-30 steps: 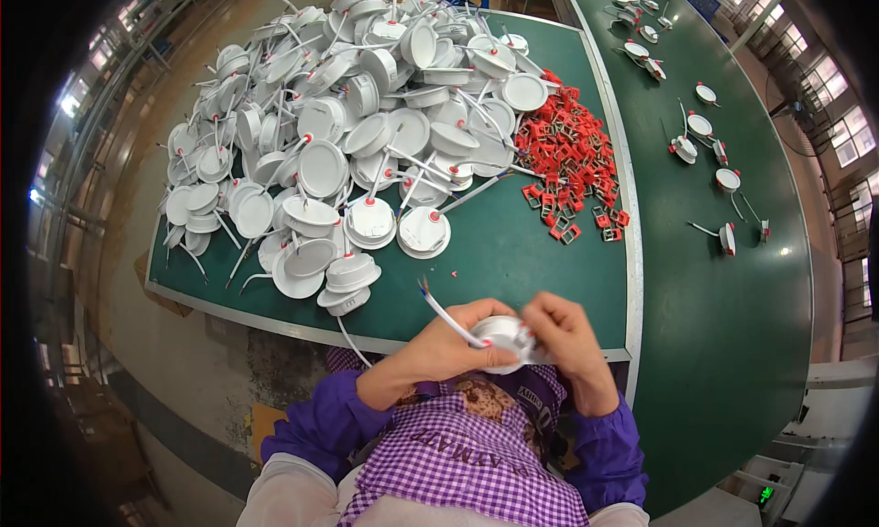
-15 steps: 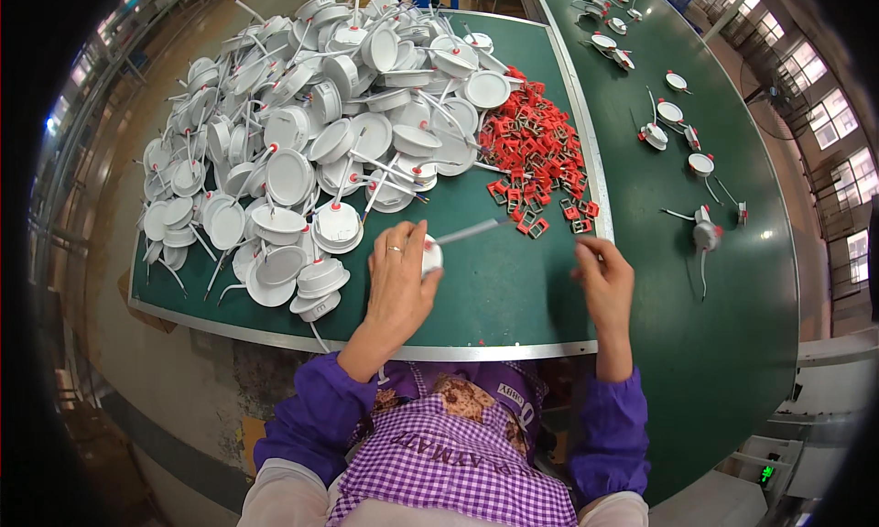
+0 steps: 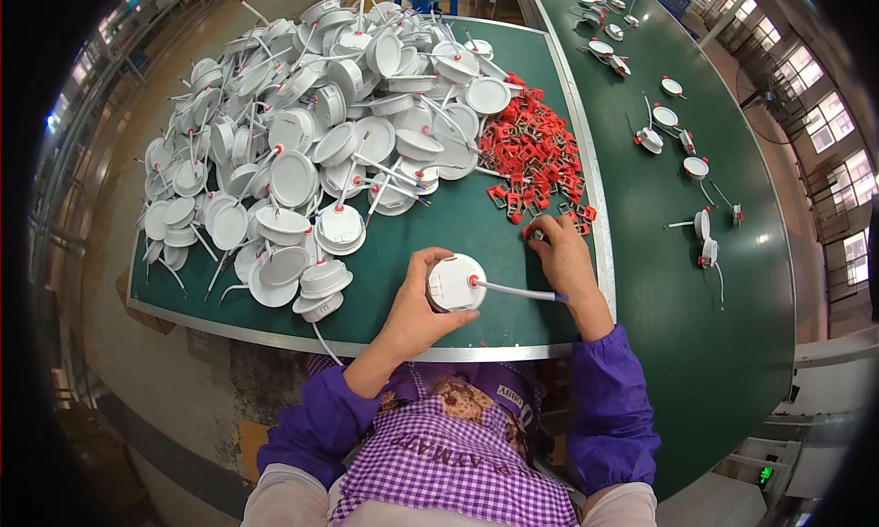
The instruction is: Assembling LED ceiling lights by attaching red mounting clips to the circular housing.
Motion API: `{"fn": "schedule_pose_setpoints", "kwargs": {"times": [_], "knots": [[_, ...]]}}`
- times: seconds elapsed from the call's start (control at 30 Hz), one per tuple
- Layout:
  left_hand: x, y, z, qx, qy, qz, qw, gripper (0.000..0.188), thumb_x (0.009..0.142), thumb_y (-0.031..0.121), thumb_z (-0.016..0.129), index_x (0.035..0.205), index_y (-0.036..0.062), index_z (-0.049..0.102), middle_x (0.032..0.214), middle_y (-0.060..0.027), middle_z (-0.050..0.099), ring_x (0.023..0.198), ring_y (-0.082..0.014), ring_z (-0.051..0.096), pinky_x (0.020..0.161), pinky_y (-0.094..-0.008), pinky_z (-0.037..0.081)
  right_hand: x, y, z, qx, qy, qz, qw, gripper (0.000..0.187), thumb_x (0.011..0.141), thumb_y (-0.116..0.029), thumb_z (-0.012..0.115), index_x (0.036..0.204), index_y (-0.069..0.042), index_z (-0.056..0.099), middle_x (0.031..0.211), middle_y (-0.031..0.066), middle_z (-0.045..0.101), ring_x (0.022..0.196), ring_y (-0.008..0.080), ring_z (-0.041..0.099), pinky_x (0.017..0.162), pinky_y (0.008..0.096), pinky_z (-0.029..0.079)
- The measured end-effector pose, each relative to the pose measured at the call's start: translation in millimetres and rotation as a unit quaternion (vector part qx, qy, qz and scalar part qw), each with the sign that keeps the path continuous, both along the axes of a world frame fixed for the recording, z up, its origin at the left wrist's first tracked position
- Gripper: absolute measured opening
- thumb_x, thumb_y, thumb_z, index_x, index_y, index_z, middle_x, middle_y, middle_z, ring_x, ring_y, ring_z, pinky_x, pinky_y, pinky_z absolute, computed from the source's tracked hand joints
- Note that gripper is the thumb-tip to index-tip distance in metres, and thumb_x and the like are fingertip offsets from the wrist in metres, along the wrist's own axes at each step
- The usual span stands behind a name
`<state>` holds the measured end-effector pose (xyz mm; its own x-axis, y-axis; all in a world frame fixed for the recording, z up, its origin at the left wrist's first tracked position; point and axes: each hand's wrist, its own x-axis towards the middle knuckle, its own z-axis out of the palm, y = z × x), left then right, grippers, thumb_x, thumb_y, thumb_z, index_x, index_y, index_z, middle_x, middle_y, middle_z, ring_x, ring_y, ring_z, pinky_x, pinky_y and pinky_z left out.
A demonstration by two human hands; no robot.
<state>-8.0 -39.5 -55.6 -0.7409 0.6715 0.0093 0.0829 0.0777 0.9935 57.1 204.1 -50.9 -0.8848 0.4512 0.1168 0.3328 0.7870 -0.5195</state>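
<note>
The left hand (image 3: 417,312) clamps a round white lamp (image 3: 455,282) on the worktop (image 3: 458,229), its wire (image 3: 517,292) running right. The right hand (image 3: 560,255), just right and farther, pinches at the red clips (image 3: 531,156).

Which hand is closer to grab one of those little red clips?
Probably the right hand. Its fingertips are already at the edge of the red clips, while the left hand is busy gripping the round white lamp, farther from the clips.

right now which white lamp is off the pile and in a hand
The lamp in the left hand, near the table's front edge, its lead pointing right; the others lie in the pile.
</note>
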Motion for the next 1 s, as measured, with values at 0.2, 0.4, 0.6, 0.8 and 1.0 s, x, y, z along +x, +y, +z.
{"fn": "schedule_pose_setpoints", "kwargs": {"times": [0.2, 0.4, 0.6, 0.8, 1.0], "knots": [[6.4, -5.5, 13.4, 0.177, -0.340, -0.090, 0.919, 0.060, 0.083, 0.009, 0.073, 0.130, 0.0048, 0.037, 0.121, -0.0069, 0.051, 0.113, -0.0154, 0.054, 0.097, -0.0300, 0.046, 6.8, 10.4, 3.6, 0.018, -0.028, 0.045, 0.998, 0.013, 0.084, -0.008, 0.065, 0.096, -0.008, 0.062, 0.090, 0.0182, 0.057, 0.087, 0.0387, 0.060, 0.075, 0.0462, 0.048], [16.5, -2.8, 14.8, 0.161, -0.346, -0.046, 0.923, 0.052, 0.090, 0.008, 0.067, 0.133, 0.0016, 0.039, 0.121, -0.0098, 0.054, 0.110, -0.0143, 0.057, 0.093, -0.0288, 0.049, 16.3, 4.9, 13.1, -0.063, -0.008, 0.014, 0.998, 0.014, 0.082, -0.011, 0.070, 0.093, -0.006, 0.062, 0.087, 0.0172, 0.057, 0.080, 0.0347, 0.060, 0.072, 0.0428, 0.048], [18.9, -10.0, 3.1, 0.177, -0.434, -0.018, 0.883, 0.044, 0.089, 0.004, 0.067, 0.127, 0.0004, 0.045, 0.116, -0.0098, 0.060, 0.104, -0.0161, 0.061, 0.092, -0.0308, 0.052, 26.4, -8.1, 9.3, -0.099, 0.076, -0.109, 0.986, 0.025, 0.080, -0.019, 0.075, 0.092, -0.001, 0.061, 0.092, 0.0159, 0.059, 0.078, 0.0343, 0.060, 0.070, 0.0418, 0.049], [25.7, -8.1, 4.3, 0.182, -0.417, -0.005, 0.891, 0.038, 0.086, 0.004, 0.071, 0.119, 0.0015, 0.051, 0.111, -0.0073, 0.062, 0.101, -0.0152, 0.062, 0.090, -0.0296, 0.053, 29.7, -21.0, -10.0, 0.068, 0.046, -0.113, 0.990, 0.028, 0.081, -0.025, 0.074, 0.094, -0.004, 0.060, 0.098, 0.0147, 0.058, 0.082, 0.0358, 0.061, 0.070, 0.0439, 0.049], [27.1, -9.0, 14.3, 0.167, -0.356, -0.014, 0.919, 0.035, 0.082, 0.003, 0.075, 0.112, 0.0010, 0.058, 0.104, -0.0066, 0.066, 0.095, -0.0138, 0.064, 0.086, -0.0280, 0.052, 28.2, -5.9, -18.2, 0.027, 0.013, -0.116, 0.993, 0.023, 0.082, -0.017, 0.069, 0.097, -0.003, 0.058, 0.090, 0.0158, 0.059, 0.082, 0.0359, 0.061, 0.070, 0.0433, 0.049]]}}
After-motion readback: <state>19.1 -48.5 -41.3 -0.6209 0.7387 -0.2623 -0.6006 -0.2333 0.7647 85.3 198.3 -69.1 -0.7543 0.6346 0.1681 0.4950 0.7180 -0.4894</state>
